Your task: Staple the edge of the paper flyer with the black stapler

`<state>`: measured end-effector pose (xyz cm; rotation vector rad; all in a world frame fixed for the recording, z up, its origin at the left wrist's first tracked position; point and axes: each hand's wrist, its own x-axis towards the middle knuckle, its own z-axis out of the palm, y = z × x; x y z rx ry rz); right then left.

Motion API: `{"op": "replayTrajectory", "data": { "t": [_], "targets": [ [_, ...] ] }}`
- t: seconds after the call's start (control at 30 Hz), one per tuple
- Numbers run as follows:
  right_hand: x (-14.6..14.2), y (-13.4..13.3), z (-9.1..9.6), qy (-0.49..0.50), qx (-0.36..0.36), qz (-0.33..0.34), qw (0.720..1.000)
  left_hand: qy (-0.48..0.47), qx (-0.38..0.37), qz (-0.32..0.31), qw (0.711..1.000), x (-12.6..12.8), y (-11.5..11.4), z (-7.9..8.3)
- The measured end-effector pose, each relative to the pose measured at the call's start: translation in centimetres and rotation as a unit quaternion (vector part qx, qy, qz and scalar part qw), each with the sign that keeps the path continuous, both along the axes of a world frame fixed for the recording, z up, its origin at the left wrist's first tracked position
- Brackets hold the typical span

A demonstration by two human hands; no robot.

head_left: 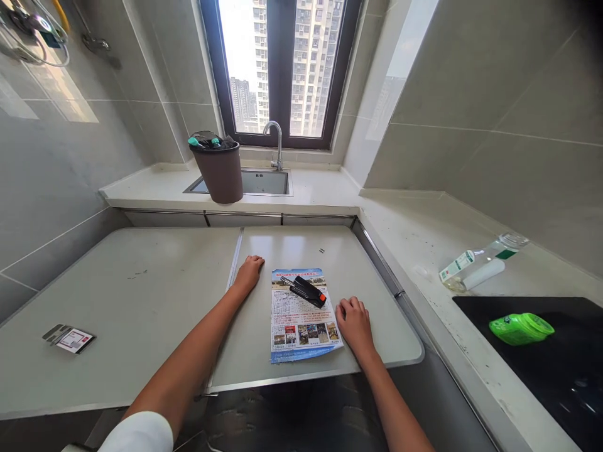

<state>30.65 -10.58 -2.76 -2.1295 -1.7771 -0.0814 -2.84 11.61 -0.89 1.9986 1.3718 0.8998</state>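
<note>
My left hand rests on the white folding table, just right of the seam between its two panels. Its fingers are loosely bent over the surface and hold nothing I can see. Between my hands lies a printed leaflet with blue edges and small photos. On the leaflet is a black stapler with an orange-red spot at one end and a thin metal part sticking out at the other. My right hand rests beside the leaflet's right edge, fingers loosely bent and apart from the stapler. Two tiny dark strips lie farther back.
A flat package lies on the left panel. Behind the table, a brown bin stands by the sink and faucet. On the right counter are a clear bottle lying on its side and a green pouch on the black cooktop.
</note>
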Motion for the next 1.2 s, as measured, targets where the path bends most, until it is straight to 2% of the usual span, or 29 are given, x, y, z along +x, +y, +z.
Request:
{"op": "replayTrajectory", "data": {
  "t": [0.1,0.2,0.27,0.3,0.33,0.4,0.5,0.63,0.77,0.87,0.93,1.07,1.2],
  "targets": [
    [-0.2,-0.2,0.2,0.019,0.011,0.000,1.000,-0.024,0.017,0.013,0.999,-0.8,-2.1,-0.2],
    [-1.1,-0.4,0.9,0.112,0.068,0.018,0.991,-0.062,0.027,0.032,0.997,-0.6,-4.8,-0.3],
    [-2.1,-0.2,1.8,0.191,0.116,0.063,0.973,-0.098,0.016,0.042,0.994,0.1,-6.8,-0.3],
    [-2.6,0.1,2.3,0.220,0.131,0.091,0.962,-0.168,-0.015,0.042,0.985,0.6,-7.7,-0.2],
    [-3.2,0.5,2.8,0.239,0.135,0.120,0.954,-0.228,-0.046,0.041,0.972,1.0,-8.6,-0.1],
    [-4.2,1.6,3.4,0.256,0.125,0.160,0.945,-0.269,-0.064,0.027,0.961,1.9,-10.0,0.0],
    [-5.1,3.5,3.2,0.268,0.105,0.181,0.940,-0.218,-0.038,-0.042,0.974,2.4,-10.8,0.1],
    [-5.4,4.8,1.4,0.269,0.097,0.167,0.944,-0.171,-0.011,-0.088,0.981,2.1,-10.8,-0.2],
    [-5.2,4.7,0.4,0.249,0.091,0.165,0.950,-0.178,-0.021,-0.147,0.973,1.5,-11.3,0.2],
    [-5.0,4.2,0.7,0.233,0.112,0.178,0.950,-0.169,-0.005,-0.153,0.974,1.4,-11.8,0.7],
    [-5.0,3.8,1.1,0.225,0.132,0.210,0.942,-0.146,0.014,-0.156,0.977,1.4,-12.0,0.8],
    [-5.0,3.3,1.5,0.225,0.143,0.291,0.919,-0.068,0.113,-0.169,0.977,1.4,-11.9,0.0],
    [-5.1,3.2,1.5,0.212,0.148,0.318,0.912,0.002,0.204,-0.175,0.963,1.3,-11.5,-1.0]
  ]
}}
